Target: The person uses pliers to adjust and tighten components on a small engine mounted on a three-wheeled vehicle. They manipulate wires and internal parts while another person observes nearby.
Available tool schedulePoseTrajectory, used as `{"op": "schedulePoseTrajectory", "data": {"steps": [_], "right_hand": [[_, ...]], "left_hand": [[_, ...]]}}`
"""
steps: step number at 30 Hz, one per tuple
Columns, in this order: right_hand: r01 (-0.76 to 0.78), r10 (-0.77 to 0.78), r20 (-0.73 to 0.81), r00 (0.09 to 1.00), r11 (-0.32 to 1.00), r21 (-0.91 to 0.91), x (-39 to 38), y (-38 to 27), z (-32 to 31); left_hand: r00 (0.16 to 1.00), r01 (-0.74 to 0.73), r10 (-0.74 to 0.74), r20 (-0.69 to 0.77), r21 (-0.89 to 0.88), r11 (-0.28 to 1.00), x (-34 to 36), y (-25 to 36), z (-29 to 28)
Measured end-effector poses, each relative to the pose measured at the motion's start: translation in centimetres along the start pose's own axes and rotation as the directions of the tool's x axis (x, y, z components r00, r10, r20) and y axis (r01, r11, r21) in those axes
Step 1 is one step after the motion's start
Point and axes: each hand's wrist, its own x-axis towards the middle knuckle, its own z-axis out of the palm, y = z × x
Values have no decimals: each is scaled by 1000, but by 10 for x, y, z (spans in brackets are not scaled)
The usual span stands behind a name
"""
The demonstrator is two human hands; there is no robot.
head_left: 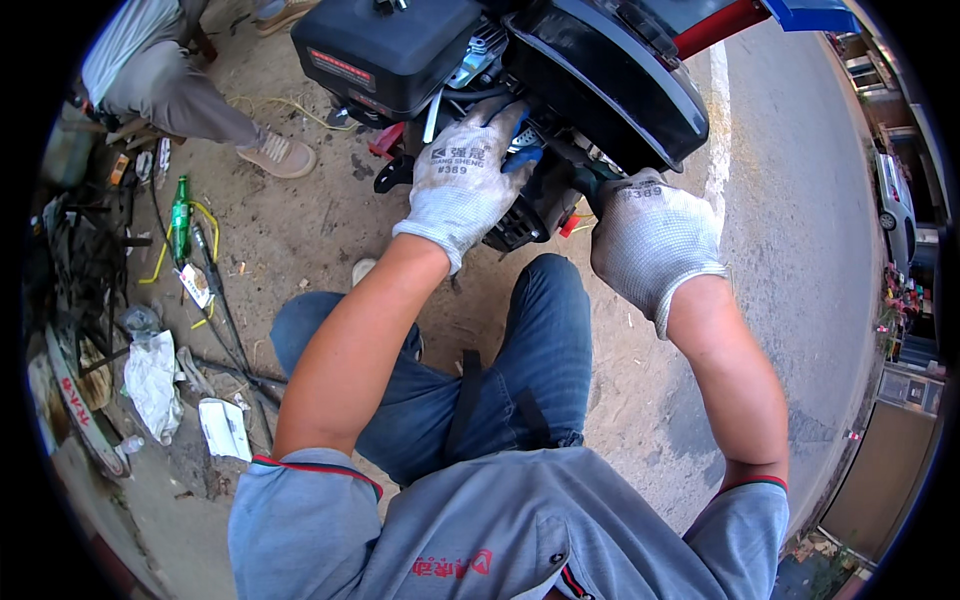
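One green bottle [180, 222]: on the ground at far left, well apart from the work; standing or lying, hard to tell.
Black cables [235, 325]: run along the ground near the bottle; far ends unclear.
Nearby person [178, 95]: grey trousers, light shoe [278, 158]; no hand of theirs seen on the machine.
Machine [560, 95]: top centre, ahead of the wearer's knees; engine-like, black.
Boxy black housing [385, 65]: left part of the machine, seated, looks closed up.
Silver bar [432, 118]: beside the left hand, slanting; lever or tool, cannot say.
Left hand [462, 178]: gloved, reaching between the black parts; fingertips partly hidden, so cannot tell whether its grip is open or closed on anything.
Work state, between hands: under way, by my reading. Large outer pieces are on; inner metalwork lies exposed. Nothing marks a finish; what remains cannot be told.
Curved black cover [605, 85]: right part of the machine, in place by its look; fastening not visible.
Right hand [655, 235]: gloved, fingers curled inward below the cover, at a dark part; whether the grip holds it, cannot tell.
Grey car [893, 210]: far right, across the road.
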Motion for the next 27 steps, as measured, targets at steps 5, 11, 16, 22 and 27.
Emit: {"op": "schedulePoseTrajectory", "data": {"steps": [5,11,16,22,27], "right_hand": [[15,-25,-154,988,998,-66,-1,-7,11],[4,7,-127,992,996,89,0,-2,26],[-83,124,-103,987,938,337,1,0,42],[-90,167,-139,976,892,443,0,5,53],[-85,166,-135,977,881,465,-2,9,49]], "left_hand": [[1000,-22,23,-15,16,1000,0,-2,2],[996,-75,74,-47,-15,997,-1,-5,4],[998,-57,57,-30,5,998,-2,-7,5],[995,-88,87,-51,-23,996,-3,-9,4],[991,-115,111,-79,-47,992,-5,-10,2]]}}
